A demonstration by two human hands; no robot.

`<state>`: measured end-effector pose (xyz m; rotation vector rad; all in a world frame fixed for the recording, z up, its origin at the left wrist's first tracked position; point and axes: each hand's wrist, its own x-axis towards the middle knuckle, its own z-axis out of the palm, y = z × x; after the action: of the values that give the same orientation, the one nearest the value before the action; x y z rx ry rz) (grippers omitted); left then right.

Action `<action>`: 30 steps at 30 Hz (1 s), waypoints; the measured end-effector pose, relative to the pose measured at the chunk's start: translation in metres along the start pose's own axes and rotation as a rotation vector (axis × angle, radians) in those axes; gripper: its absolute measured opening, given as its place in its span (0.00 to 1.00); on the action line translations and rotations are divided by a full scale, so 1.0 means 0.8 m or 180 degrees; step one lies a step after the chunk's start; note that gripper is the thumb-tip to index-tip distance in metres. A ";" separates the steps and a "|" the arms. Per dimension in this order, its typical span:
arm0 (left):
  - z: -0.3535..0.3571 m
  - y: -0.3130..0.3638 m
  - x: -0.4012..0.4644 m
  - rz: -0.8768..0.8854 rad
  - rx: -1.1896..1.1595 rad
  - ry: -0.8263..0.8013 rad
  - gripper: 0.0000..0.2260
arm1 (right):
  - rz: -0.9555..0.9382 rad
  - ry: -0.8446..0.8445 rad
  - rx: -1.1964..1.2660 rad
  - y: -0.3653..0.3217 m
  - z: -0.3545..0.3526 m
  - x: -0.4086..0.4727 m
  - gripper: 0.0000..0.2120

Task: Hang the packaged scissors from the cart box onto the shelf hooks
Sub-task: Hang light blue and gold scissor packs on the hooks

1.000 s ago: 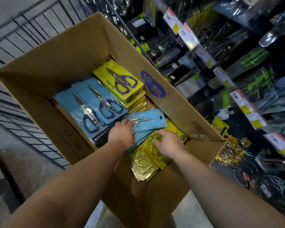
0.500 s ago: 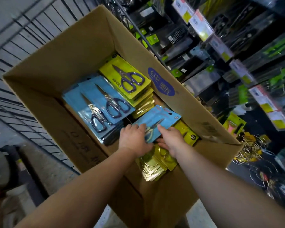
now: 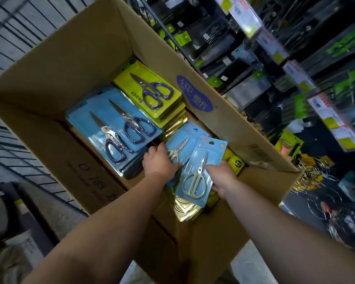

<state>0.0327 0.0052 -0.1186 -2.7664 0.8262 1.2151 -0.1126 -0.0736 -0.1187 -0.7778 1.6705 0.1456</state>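
Filling the view, the box (image 3: 86, 58) holds stacks of blue (image 3: 119, 128) and yellow packs (image 3: 152, 89) of dark-handled scissors. Right hand (image 3: 221, 179) grips 1 blue pack (image 3: 201, 171) with silver scissors, lifted over the box; left hand (image 3: 159, 162) grasps another (image 3: 182, 140) lying inside.

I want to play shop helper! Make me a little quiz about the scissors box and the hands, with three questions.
1. True or false: the right hand holds a blue packet with silver scissors.
2. What colour is the card of the top packet at the far end of the cardboard box? A) red B) yellow-green C) white
3. Fill the gap: the left hand rests on another small blue packet that is still ____ the box.

Key:
1. True; it is tilted up above the others.
2. B, the yellow-green packet with dark blue handles.
3. inside.
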 end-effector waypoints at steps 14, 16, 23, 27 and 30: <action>-0.005 0.001 -0.016 -0.0213 -0.0781 -0.0345 0.26 | -0.0161 -0.0133 0.0048 0.007 -0.004 -0.014 0.09; -0.009 -0.001 -0.025 -0.0143 -0.0866 -0.0549 0.23 | -0.0225 -0.0143 0.0082 0.008 -0.004 -0.023 0.09; -0.052 -0.025 -0.062 -0.0318 -0.1858 -0.0700 0.13 | -0.0527 -0.0266 0.0295 -0.002 -0.016 -0.068 0.06; -0.075 -0.035 -0.085 -0.0300 -0.2573 -0.0602 0.16 | -0.0744 -0.0262 0.0568 -0.010 -0.024 -0.108 0.05; -0.092 -0.023 -0.104 0.0016 -0.2572 -0.0619 0.11 | -0.0907 -0.0109 0.0858 -0.015 -0.039 -0.139 0.04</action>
<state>0.0454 0.0439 -0.0134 -3.0885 0.3630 2.1661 -0.1265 -0.0529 -0.0050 -0.7923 1.4908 -0.2595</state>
